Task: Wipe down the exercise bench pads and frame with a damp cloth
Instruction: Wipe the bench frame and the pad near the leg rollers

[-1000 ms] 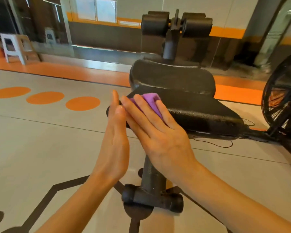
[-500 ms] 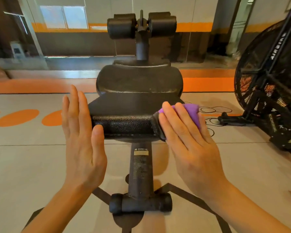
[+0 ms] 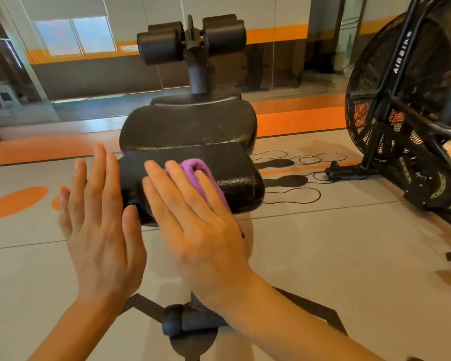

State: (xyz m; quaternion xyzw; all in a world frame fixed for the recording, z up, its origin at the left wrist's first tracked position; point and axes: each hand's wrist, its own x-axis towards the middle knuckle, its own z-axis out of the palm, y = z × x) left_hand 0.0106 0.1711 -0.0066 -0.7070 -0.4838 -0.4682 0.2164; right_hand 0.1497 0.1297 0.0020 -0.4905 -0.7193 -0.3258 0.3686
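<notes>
We see the right hand (image 3: 198,225) with fingers straight, pressing a purple cloth (image 3: 201,175) flat against the near end of the bench pad (image 3: 235,175) — the cloth lies over the pad's near top edge. The left hand (image 3: 99,225) is flat and spread too, holding nothing, its thumb touching the pad's near left corner. Beyond sits a second pad (image 3: 188,128), then two foam rollers (image 3: 193,40). The bench foot (image 3: 190,321) rests on the floor below the wrists. An exercise bike (image 3: 406,113) stands to the right.
</notes>
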